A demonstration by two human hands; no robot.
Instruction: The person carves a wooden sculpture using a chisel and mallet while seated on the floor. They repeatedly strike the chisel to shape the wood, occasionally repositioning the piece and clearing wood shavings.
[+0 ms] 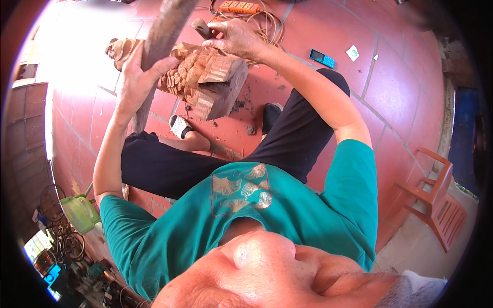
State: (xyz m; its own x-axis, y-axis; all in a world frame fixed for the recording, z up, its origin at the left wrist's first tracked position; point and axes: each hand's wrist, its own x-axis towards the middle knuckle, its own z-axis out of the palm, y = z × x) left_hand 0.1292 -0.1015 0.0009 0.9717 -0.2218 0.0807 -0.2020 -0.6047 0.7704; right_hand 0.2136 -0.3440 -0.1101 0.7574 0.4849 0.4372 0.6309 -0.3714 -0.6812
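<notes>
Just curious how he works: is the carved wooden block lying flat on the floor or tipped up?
Tipped up: the wooden block leans on one corner above the tiled floor.

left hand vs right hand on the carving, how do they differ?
The left hand wraps a long grey-brown wooden mallet raised beside the carved reddish wooden block; the right hand pinches a short dark-handled chisel over the block's top. The left hand sits lower, the right hand farther up the picture. Both are bare and closed on tools.
</notes>
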